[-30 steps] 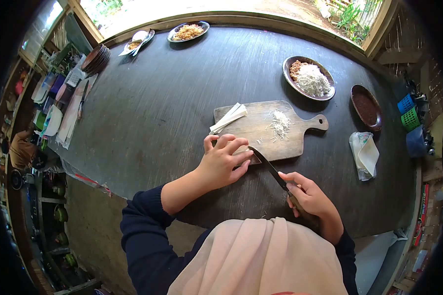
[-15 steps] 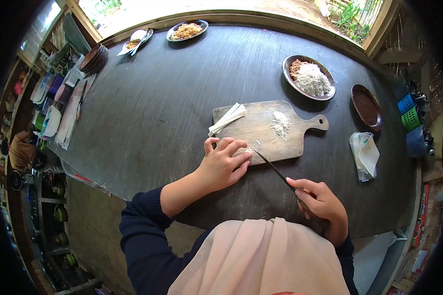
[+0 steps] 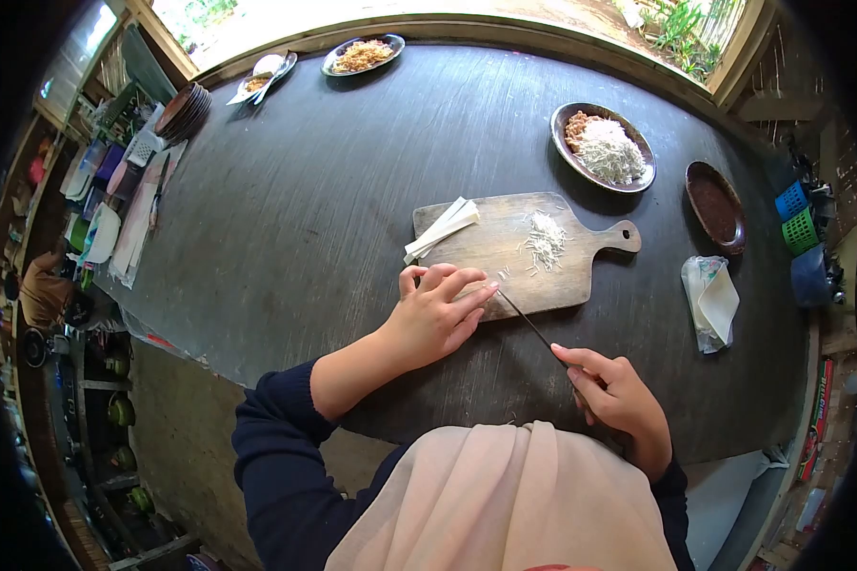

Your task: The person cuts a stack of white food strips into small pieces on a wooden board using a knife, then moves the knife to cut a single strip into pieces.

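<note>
My left hand (image 3: 437, 306) rests with bent fingers at the near edge of a wooden cutting board (image 3: 490, 233), pressing down a white strip that the fingers almost wholly hide. In my right hand (image 3: 614, 392) is the handle of a knife (image 3: 528, 322), its dark blade slanting up and left so the tip meets the board beside my left fingertips. A few white slivers lie by the tip. Several folded white strips (image 3: 442, 231) lie at the board's left side. Toward the board's handle sits a small heap of thin white shreds (image 3: 545, 241).
Beyond the board stands a dark plate (image 3: 571, 170) with white shreds and brown food. To the right are an oval brown dish (image 3: 716, 207) and a plastic packet (image 3: 709, 303). Two plates of food stand at the far edge; brown plates (image 3: 183, 114) are stacked far left.
The knife is turned more edge-on, its tip close against my left fingertips. The white piece under my left fingers shows less. The whole view has shifted slightly.
</note>
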A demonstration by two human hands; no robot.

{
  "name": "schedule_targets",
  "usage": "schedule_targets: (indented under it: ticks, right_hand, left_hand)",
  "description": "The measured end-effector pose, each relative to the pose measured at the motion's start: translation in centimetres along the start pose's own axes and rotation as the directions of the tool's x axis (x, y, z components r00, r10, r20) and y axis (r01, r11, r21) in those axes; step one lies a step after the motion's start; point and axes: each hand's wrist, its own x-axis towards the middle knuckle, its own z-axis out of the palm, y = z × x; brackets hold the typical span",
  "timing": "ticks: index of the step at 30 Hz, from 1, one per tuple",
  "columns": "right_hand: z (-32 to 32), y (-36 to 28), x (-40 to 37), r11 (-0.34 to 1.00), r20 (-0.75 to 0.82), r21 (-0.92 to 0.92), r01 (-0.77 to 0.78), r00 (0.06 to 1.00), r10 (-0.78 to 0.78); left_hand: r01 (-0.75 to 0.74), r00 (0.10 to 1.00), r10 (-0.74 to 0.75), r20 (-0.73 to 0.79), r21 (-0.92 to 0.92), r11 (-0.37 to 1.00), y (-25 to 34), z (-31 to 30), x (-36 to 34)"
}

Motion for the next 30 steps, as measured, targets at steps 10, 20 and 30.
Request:
schedule_targets:
  ticks: [10, 20, 30]
  right_hand:
    - [0.74, 0.37, 0.31, 1.0, -0.02, 0.022, 0.01, 1.0, -0.01]
    - [0.77, 0.42, 0.41, 0.999, -0.022, 0.051, 0.009, 1.0, -0.008]
    - [0.98, 0.78, 0.52, 0.996, -0.014, 0.092, 0.0, 1.0, 0.001]
  left_hand:
    - [0.022, 0.999, -0.022, 0.031, 0.011, 1.0, -0.12, 0.1, -0.12]
    - [0.049, 0.997, -0.05, 0.052, 0.012, 0.999, -0.01, 0.03, -0.06]
    - [0.042, 0.996, -0.043, 0.075, 0.013, 0.999, -0.04, -0.2, 0.01]
